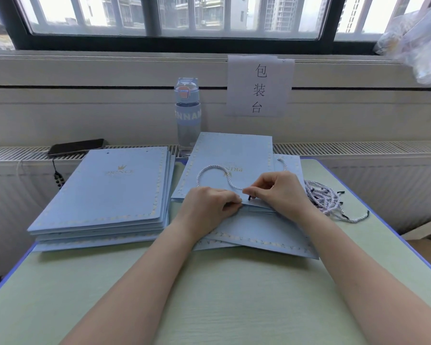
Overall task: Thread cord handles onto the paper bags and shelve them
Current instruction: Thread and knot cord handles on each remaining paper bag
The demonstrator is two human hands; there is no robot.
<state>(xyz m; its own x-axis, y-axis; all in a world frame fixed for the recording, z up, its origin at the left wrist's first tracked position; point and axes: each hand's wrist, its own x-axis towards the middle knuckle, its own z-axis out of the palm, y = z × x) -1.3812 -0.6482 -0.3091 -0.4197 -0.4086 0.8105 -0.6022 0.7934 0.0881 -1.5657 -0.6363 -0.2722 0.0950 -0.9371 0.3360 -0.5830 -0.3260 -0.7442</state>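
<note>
Head view: you are at a pale green table [209,300] under a window, with both bare forearms stretched forward.
Left hand [209,206]: the fingers are curled and pinch the top edge of a flat light-blue paper bag [264,232]. The bag lies just in front of you, on top of other bags.
Right hand [280,192]: the thumb and forefinger pinch a twisted white-and-lilac cord handle [236,188] just above its black tip [249,197]. The tip points down at that bag's top edge.
Cord path: it loops away from your fingers over another blue bag [234,150] lying behind.
Stack of bags [105,192]: this lies flat to your left, and the top bag has a gold crown print.
Loose cords [326,199]: these are heaped on the table just right of your right hand.
Back ledge: a water bottle [187,113] stands upright, and a dark phone [76,146] lies to the left.
Wall: a paper sign [259,85] shows Chinese characters.
</note>
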